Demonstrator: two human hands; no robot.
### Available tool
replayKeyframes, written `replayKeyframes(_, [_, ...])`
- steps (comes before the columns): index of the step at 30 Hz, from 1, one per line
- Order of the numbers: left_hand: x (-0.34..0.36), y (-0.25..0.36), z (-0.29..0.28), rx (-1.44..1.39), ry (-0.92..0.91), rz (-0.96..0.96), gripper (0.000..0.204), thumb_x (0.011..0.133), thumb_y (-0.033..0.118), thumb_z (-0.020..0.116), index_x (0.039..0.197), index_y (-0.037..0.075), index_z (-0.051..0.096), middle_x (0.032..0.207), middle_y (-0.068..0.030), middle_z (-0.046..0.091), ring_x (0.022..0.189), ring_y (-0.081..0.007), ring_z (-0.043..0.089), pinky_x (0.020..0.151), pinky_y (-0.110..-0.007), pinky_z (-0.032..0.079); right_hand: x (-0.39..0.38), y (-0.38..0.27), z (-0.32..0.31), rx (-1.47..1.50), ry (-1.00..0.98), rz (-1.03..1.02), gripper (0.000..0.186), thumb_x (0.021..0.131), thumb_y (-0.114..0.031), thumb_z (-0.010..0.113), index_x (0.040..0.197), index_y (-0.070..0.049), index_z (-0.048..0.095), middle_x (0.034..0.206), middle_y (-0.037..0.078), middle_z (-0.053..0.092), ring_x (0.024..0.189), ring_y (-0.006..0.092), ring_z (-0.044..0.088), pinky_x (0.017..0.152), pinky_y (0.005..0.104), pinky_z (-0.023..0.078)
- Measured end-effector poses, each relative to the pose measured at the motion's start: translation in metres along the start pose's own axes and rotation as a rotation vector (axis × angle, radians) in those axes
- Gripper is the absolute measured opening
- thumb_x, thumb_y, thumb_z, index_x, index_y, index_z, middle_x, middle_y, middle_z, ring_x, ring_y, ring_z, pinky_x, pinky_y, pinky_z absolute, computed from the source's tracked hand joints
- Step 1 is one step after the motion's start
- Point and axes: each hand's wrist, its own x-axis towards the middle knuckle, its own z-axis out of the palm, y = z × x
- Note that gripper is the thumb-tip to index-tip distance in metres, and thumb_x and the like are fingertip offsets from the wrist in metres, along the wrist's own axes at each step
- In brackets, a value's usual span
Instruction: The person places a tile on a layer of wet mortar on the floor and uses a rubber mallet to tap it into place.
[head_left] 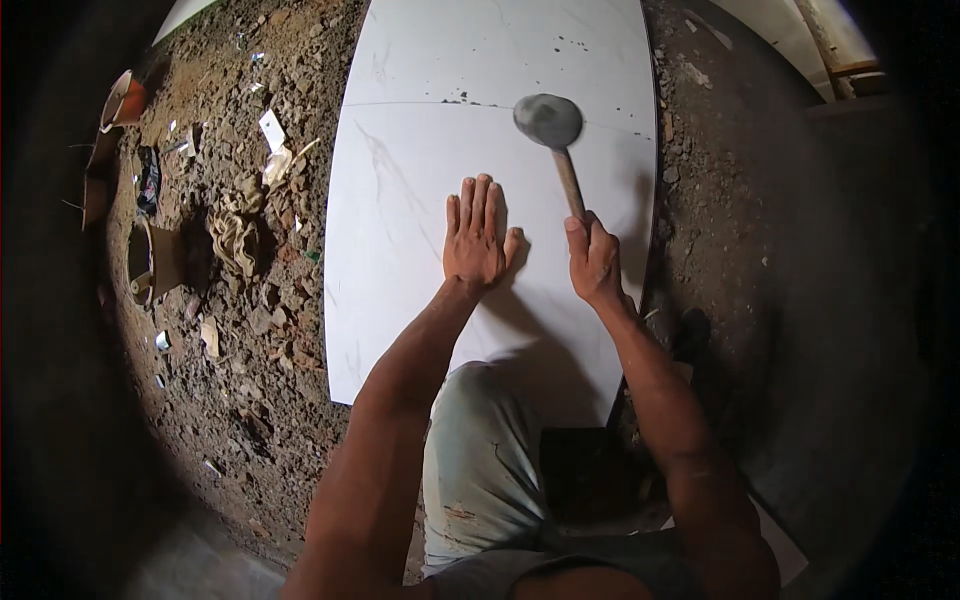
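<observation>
White, faintly veined rectangular tiles [400, 330] run up the middle of the frame in the head view. At centre we see the bare left hand [475, 245] palm down on the nearer one, fingers pointing up the frame, thumb spread aside, forearm slanting in from the lower edge. Right of centre, the right hand [597, 258] grips the wooden handle of a dark, round-headed mallet [550, 128], whose head covers part of the joint; we cannot tell whether it touches.
</observation>
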Motion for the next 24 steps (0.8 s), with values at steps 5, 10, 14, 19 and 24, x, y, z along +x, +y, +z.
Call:
replayKeyframes(5, [-0.004, 0.001, 0.002, -0.051, 0.006, 0.005, 0.074, 0.096, 0.041, 0.046, 0.153, 0.001, 0.019, 0.161, -0.0155, 0.017, 0.15, -0.0336, 0.011, 0.121, -0.051, 0.01, -0.007, 0.022, 0.004, -0.14, -0.012, 0.055, 0.038, 0.101, -0.033, 0.052, 0.083, 0.001, 0.051, 0.065, 0.024, 0.055, 0.067, 0.0483, 0.057, 0.057, 0.0486, 0.041])
replayKeyframes(10, [0.003, 0.006, 0.001, -0.059, 0.021, 0.017, 0.074, 0.096, 0.039, 0.047, 0.153, 0.001, 0.02, 0.161, -0.017, 0.017, 0.15, -0.0348, 0.011, 0.121, -0.051, 0.011, -0.021, 0.048, -0.003, -0.138, 0.092, -0.012, 0.043, 0.1, -0.039, 0.052, 0.086, 0.002, 0.053, 0.072, 0.026, 0.059, 0.071, 0.0482, 0.058, 0.06, 0.0477, 0.044])
replayKeyframes(14, [-0.001, -0.005, 0.004, -0.04, -0.007, 0.005, 0.074, 0.096, 0.04, 0.048, 0.152, 0.0, 0.02, 0.16, -0.0173, 0.018, 0.15, -0.0361, 0.011, 0.12, -0.053, 0.011, -0.019, 0.018, -0.015, -0.118, -0.016, 0.149, 0.044, 0.1, -0.04, 0.05, 0.088, 0.002, 0.055, 0.074, 0.026, 0.06, 0.072, 0.0491, 0.058, 0.062, 0.0492, 0.045])
replayKeyframes(19, [-0.001, -0.001, 0.006, -0.025, 0.016, 0.04, 0.075, 0.096, 0.039, 0.048, 0.152, 0.0, 0.019, 0.161, -0.017, 0.016, 0.15, -0.0366, 0.01, 0.12, -0.054, 0.011, -0.037, 0.039, -0.009, -0.248, -0.032, 0.177, 0.043, 0.102, -0.039, 0.048, 0.087, 0.001, 0.054, 0.07, 0.025, 0.058, 0.069, 0.0485, 0.057, 0.06, 0.0483, 0.044])
replayKeyframes(24, [0.003, 0.005, 0.006, -0.009, -0.002, 0.038, 0.075, 0.097, 0.04, 0.046, 0.153, 0.0, 0.018, 0.161, -0.0173, 0.015, 0.15, -0.0366, 0.009, 0.12, -0.054, 0.011, -0.047, 0.054, -0.011, -0.139, 0.055, 0.123, 0.04, 0.102, -0.036, 0.049, 0.084, 0.0, 0.053, 0.066, 0.023, 0.055, 0.066, 0.0465, 0.057, 0.057, 0.0475, 0.042])
